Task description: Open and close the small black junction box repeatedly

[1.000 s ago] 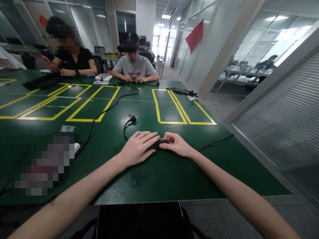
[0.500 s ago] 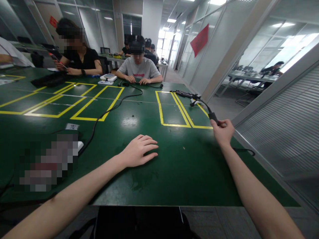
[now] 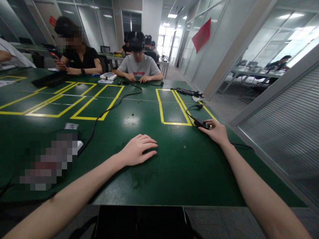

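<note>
My left hand (image 3: pixel 139 150) lies on the green table (image 3: pixel 174 179), palm down with its fingers slightly apart, holding nothing. Over at the right, the thumb and fingers of my right hand (image 3: pixel 216 131) grip the end of a black power adapter (image 3: pixel 201 124). The adapter is low, at or just above the tabletop near the yellow tape. Its short cord curls away to a black plug (image 3: pixel 199 106) on the far side. Another black cable (image 3: pixel 243 146) runs out from behind my right wrist toward the table's right edge.
Beyond the adapter lies a folded black tripod-like stand (image 3: pixel 186 92). Yellow tape rectangles (image 3: pixel 163 109) mark the table. A long black cable (image 3: pixel 96 122) crosses left of centre, by a paper label (image 3: pixel 71 126) and a blurred-out object (image 3: pixel 51 159). Two people sit across.
My right hand has lowered the power adapter and moved it left, from raised and upright to lying nearly flat by the tape. My left hand stays put.
</note>
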The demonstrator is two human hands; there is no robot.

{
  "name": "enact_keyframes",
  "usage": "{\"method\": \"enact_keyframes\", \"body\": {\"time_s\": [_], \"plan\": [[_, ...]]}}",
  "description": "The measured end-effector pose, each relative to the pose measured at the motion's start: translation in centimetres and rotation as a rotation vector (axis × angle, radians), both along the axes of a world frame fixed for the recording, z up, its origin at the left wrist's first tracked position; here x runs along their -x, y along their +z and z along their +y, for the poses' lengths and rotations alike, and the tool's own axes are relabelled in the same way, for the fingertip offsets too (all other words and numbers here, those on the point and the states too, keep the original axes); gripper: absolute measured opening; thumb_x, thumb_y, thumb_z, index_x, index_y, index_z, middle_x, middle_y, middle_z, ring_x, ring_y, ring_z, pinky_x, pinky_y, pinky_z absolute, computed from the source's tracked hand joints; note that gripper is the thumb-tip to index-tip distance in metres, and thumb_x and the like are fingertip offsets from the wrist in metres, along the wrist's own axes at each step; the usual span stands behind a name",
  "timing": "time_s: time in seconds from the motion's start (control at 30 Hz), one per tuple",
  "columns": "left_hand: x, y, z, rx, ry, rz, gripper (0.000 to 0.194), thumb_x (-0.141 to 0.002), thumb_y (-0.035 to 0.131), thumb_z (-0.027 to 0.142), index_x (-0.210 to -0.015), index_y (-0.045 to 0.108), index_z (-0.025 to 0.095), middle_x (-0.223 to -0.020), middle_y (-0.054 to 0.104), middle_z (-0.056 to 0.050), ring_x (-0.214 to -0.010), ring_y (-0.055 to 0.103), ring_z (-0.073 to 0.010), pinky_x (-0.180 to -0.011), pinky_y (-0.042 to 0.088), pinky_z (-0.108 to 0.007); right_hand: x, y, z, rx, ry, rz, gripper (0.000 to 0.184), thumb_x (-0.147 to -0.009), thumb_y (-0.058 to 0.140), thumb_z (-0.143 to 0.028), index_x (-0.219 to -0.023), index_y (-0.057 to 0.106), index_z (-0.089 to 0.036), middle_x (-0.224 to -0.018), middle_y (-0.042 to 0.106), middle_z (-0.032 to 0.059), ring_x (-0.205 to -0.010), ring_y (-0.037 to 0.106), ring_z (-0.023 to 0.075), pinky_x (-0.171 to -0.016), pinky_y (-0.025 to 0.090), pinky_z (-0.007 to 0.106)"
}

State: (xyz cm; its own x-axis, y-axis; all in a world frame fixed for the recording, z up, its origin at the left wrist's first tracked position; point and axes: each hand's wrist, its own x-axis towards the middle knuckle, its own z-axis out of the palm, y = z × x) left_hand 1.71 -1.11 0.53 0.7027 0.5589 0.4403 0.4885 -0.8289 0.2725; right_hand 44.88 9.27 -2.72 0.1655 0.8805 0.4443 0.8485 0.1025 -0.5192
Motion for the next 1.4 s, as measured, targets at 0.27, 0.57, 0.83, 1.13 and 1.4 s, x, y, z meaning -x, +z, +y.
{"method": "enact_keyframes", "body": {"time_s": [0.27,0.57,0.83,1.13,1.4], "plan": [[0.1,0.0,0.0,0.032,0.008,0.001,0.030,-0.105,0.052,0.038,-0.117,0.073,0.020,-0.119,0.075,-0.008,-0.109,0.068,-0.0229,-0.093,0.051,-0.040,-0.8,-0.7,1.2,-0.003,-0.255,-0.040,0.050,-0.065,0.078,-0.050,-0.103,0.077,-0.017,-0.103,0.077,0.0146,-0.093,0.069,0.0335,-0.079,0.054,0.043],[0.1,-0.1,0.0,0.052,-0.002,0.017,0.026,-0.104,0.055,0.035,-0.116,0.073,0.019,-0.117,0.076,-0.008,-0.107,0.069,-0.0221,-0.092,0.052,-0.038,-0.7,-0.5,1.2,-0.008,-0.251,0.260,0.045,-0.084,0.059,-0.052,-0.102,0.078,-0.016,-0.079,0.074,0.0101,-0.060,0.065,0.0241,-0.064,0.053,0.038],[0.1,-0.2,0.0,0.048,-0.002,0.011,0.027,-0.105,0.053,0.036,-0.114,0.073,0.019,-0.116,0.077,-0.007,-0.106,0.070,-0.0217,-0.091,0.053,-0.038,-1.3,-0.5,1.5,0.092,-0.321,0.399,0.042,-0.085,0.056,-0.037,-0.117,0.070,-0.013,-0.091,0.073,0.0137,-0.040,0.056,0.0179,-0.048,0.048,0.036],[0.2,0.0,0.0,0.068,0.004,0.008,0.027,-0.105,0.053,0.035,-0.114,0.074,0.020,-0.117,0.077,-0.008,-0.107,0.070,-0.0222,-0.093,0.054,-0.039,-1.3,0.1,1.1,0.126,-0.284,0.275,0.048,-0.071,0.077,-0.048,-0.109,0.070,-0.020,-0.106,0.070,0.0142,-0.065,0.067,0.0252,-0.063,0.053,0.041],[0.1,-0.1,0.0,0.059,0.002,0.009,0.028,-0.105,0.052,0.036,-0.113,0.074,0.021,-0.116,0.077,-0.008,-0.105,0.070,-0.0218,-0.092,0.053,-0.038,-0.5,0.3,0.6,-0.025,-0.065,-0.026,0.033,-0.067,0.074,-0.041,-0.093,0.073,-0.021,-0.093,0.066,0.0083,-0.091,0.062,0.0288,-0.079,0.051,0.040]]}}
